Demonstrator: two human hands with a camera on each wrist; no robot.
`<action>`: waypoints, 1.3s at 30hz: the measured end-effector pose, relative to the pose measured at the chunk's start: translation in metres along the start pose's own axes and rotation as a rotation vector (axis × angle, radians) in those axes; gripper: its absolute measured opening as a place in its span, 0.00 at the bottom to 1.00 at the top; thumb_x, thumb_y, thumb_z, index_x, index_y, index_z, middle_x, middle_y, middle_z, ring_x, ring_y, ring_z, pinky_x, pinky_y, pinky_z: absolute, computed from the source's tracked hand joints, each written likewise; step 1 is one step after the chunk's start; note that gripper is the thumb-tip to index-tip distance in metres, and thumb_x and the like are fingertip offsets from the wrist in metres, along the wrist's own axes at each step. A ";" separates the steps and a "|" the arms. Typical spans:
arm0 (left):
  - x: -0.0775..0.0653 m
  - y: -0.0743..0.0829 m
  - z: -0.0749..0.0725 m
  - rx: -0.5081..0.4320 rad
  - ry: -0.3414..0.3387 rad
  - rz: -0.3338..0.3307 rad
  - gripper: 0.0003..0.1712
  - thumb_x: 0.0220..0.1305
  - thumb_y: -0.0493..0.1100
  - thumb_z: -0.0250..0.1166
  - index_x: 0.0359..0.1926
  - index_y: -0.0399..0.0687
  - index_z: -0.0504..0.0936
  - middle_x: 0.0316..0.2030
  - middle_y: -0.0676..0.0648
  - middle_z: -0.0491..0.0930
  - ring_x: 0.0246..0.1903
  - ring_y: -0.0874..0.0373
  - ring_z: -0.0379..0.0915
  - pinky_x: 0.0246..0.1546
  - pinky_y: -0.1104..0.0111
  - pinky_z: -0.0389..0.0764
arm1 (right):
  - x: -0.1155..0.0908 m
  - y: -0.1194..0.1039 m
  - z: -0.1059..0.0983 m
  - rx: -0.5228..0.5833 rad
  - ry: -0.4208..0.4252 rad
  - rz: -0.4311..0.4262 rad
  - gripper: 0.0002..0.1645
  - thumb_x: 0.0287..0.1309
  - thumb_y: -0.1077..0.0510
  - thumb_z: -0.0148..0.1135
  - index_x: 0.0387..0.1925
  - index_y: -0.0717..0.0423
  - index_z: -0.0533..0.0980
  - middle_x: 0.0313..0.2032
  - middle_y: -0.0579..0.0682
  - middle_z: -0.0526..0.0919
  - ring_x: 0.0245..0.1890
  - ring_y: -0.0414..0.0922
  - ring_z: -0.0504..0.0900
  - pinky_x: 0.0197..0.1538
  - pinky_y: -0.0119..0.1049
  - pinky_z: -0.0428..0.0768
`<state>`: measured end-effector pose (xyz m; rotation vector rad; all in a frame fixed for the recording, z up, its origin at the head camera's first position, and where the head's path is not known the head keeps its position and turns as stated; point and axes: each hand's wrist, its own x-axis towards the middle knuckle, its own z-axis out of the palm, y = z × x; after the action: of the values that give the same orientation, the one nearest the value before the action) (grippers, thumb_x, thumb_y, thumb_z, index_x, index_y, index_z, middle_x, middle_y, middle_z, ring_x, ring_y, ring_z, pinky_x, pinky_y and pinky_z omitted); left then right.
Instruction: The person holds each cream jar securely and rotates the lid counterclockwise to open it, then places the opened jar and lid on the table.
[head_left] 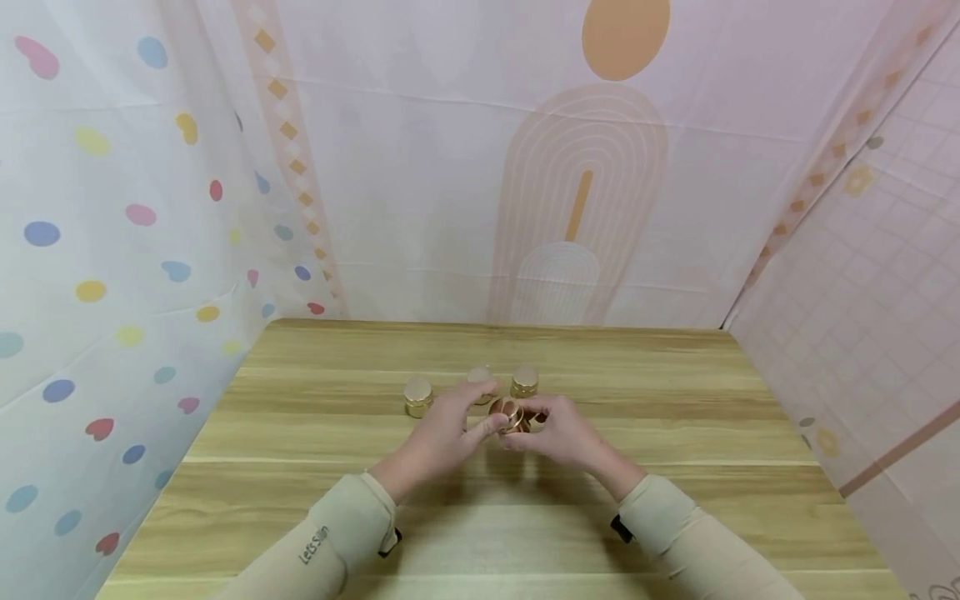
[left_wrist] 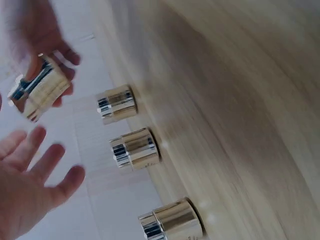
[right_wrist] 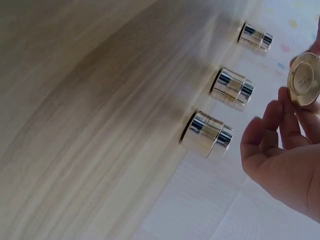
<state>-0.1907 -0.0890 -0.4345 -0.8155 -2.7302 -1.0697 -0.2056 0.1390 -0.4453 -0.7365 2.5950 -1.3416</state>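
My right hand (head_left: pixel 562 432) grips a shiny gold jar (head_left: pixel 510 414), fingers and thumb on its sides. The jar is tilted off the table, and its round, marked end faces the camera in the right wrist view. Close on its other side is my left hand (head_left: pixel 446 425), thumb at the jar in the head view. Its fingers (left_wrist: pixel 65 182) look spread and apart from the jar in the left wrist view. Beyond the hands, three similar gold jars stand upright: a left one (head_left: pixel 418 397), a middle one (head_left: pixel 480 379) partly hidden by my left hand, and a right one (head_left: pixel 525 381).
Everything stands on a wood-grain table (head_left: pixel 315 467). Its back edge meets a printed curtain (head_left: pixel 420 208). A dotted curtain (head_left: pixel 112 250) hangs at the left, and a grid-patterned one (head_left: pixel 862 292) at the right.
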 end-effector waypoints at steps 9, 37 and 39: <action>-0.003 -0.002 -0.005 -0.075 0.000 0.040 0.25 0.69 0.48 0.74 0.65 0.47 0.85 0.58 0.46 0.89 0.38 0.53 0.83 0.53 0.52 0.86 | -0.002 -0.005 -0.001 0.011 -0.051 0.015 0.20 0.57 0.45 0.82 0.51 0.42 0.89 0.37 0.40 0.89 0.40 0.47 0.85 0.37 0.30 0.82; -0.003 -0.004 -0.018 -0.091 0.045 0.133 0.21 0.69 0.43 0.74 0.62 0.51 0.88 0.59 0.49 0.89 0.61 0.47 0.83 0.64 0.45 0.82 | -0.003 -0.007 0.001 -0.043 -0.006 0.029 0.22 0.55 0.45 0.83 0.51 0.40 0.89 0.42 0.37 0.91 0.45 0.43 0.86 0.46 0.36 0.84; -0.004 -0.005 -0.020 -0.084 0.036 0.154 0.20 0.69 0.43 0.74 0.60 0.50 0.89 0.57 0.50 0.90 0.61 0.47 0.84 0.63 0.45 0.83 | -0.003 -0.008 0.002 -0.053 -0.014 0.020 0.22 0.55 0.44 0.83 0.52 0.40 0.89 0.42 0.37 0.91 0.45 0.42 0.86 0.48 0.39 0.84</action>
<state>-0.1921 -0.1068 -0.4230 -0.9896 -2.5601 -1.1605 -0.1998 0.1352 -0.4402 -0.7237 2.6289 -1.2622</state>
